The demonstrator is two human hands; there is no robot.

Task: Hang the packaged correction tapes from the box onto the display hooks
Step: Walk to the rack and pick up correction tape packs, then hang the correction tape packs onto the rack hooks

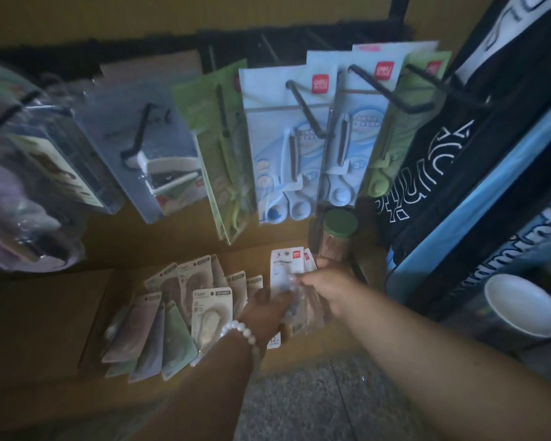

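An open cardboard box (61, 313) on the floor holds several packaged correction tapes (185, 300) fanned out in pale green, grey and white. At its right end, my left hand (268, 308), with a white bead bracelet on the wrist, and my right hand (330, 289) both grip a white correction tape pack (282, 265) with a red logo; further packs lie behind it. Above, black display hooks (306, 106) carry blue and green packaged correction tapes (280, 148). The scene is dim and the packs in my hands are blurred.
Clear-packaged goods (147, 148) hang on hooks to the left. A jar with a green lid (339, 230) stands by the box. Black and blue bags (458, 160) lean at the right, with a white cup (522, 307) below them. Grey floor (315, 402) lies in front.
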